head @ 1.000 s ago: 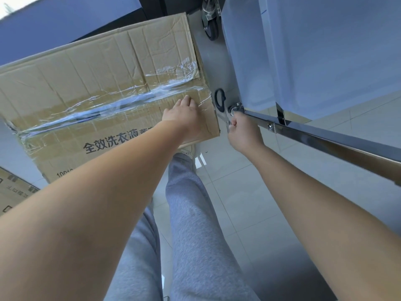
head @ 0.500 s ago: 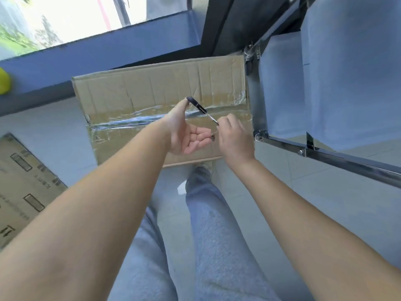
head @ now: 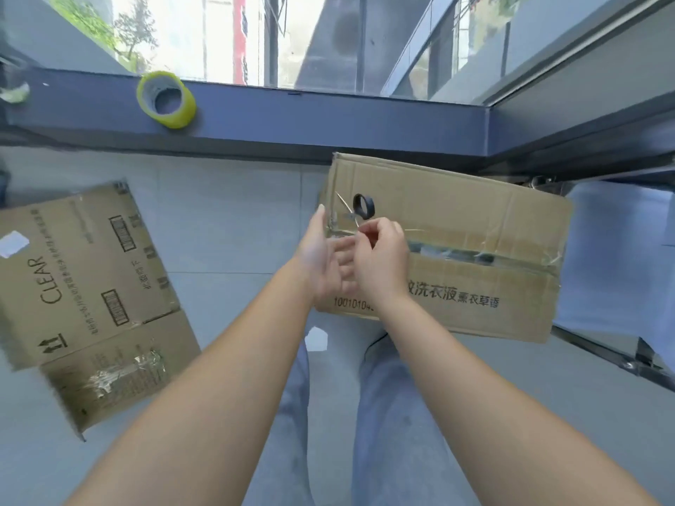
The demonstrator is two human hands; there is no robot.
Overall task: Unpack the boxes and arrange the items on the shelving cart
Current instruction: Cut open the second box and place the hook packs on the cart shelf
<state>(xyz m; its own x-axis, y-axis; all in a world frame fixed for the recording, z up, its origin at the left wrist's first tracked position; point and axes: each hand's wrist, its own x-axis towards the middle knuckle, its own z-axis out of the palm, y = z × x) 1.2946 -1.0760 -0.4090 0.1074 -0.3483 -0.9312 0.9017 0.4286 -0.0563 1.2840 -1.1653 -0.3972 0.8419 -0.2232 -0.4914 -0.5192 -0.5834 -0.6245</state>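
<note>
A: What has your right hand (head: 381,259) got?

B: Your grip there is pinched closed on a small pair of scissors (head: 359,210); one black handle loop (head: 364,206) stands just above your fingertips. The blades are too blurred to tell whether they are apart.

A: And your left hand (head: 321,261)?

B: It sits touching the right one on its left, palm turned toward it, fingers straight, holding nothing.

A: Where is the box?

B: The taped carton (head: 475,228) lies right behind your grip, on the floor (head: 233,220), its clear-taped seam (head: 482,255) running off to the right of your knuckles. The shelving cart (head: 621,257) stands touching the carton's far right end.

A: Anything else?

B: Well to the left of your grip a flattened CLEAR box (head: 84,286) lies on the floor. Up left, on the window sill (head: 328,111), rests a yellow-green tape roll (head: 166,100).
</note>
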